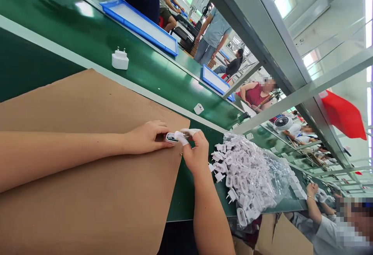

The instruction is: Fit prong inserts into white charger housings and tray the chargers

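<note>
A white plastic charger housing [171,137] is pinched in my left hand [148,136], above the cardboard's right edge. Its open end faces me, and green circuitry shows inside. My right hand [197,148] wears white finger covers. Its thumb and forefinger are closed together at the right side of that open end, and whatever lies between them is too small to make out. Right of my right hand, many white charger housings [243,185] with plug pins spill from a clear plastic bag [276,169].
A brown cardboard sheet [87,200] covers the green bench under my arms. Beyond a pale rail, a green conveyor belt [145,68] carries a white plug charger [120,60] and a smaller white piece [198,109]. Blue-rimmed trays [140,25] line its far side. Co-workers sit nearby.
</note>
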A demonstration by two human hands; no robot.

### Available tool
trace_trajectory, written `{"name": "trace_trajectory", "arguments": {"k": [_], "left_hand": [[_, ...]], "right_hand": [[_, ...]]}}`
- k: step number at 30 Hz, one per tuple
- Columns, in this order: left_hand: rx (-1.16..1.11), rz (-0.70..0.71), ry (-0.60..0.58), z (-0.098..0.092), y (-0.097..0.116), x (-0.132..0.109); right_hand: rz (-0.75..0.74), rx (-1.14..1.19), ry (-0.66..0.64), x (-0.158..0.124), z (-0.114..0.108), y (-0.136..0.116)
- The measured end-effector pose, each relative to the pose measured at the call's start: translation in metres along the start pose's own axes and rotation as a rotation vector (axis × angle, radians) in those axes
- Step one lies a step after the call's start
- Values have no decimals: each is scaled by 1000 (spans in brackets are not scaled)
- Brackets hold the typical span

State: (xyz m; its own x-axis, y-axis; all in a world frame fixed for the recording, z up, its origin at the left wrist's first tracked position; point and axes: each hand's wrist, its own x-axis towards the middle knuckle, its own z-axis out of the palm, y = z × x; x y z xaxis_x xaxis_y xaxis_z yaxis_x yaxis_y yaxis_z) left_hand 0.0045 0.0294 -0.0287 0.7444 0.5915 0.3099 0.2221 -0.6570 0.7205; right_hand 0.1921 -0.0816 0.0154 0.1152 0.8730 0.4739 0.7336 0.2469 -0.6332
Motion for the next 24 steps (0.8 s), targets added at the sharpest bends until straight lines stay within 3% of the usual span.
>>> {"name": "trace_trajectory", "arguments": {"k": [7,15,24], "left_hand": [[-18,23,-11,0,-1,0],[-34,20,-3,0,-2,0],[-27,11,-4,0,-2,0]], "right_hand": [[-120,-161,-176,5,12,3],[-234,-228,-135,7,11,3],[-166,-380,-221,15,14,-3]]}}
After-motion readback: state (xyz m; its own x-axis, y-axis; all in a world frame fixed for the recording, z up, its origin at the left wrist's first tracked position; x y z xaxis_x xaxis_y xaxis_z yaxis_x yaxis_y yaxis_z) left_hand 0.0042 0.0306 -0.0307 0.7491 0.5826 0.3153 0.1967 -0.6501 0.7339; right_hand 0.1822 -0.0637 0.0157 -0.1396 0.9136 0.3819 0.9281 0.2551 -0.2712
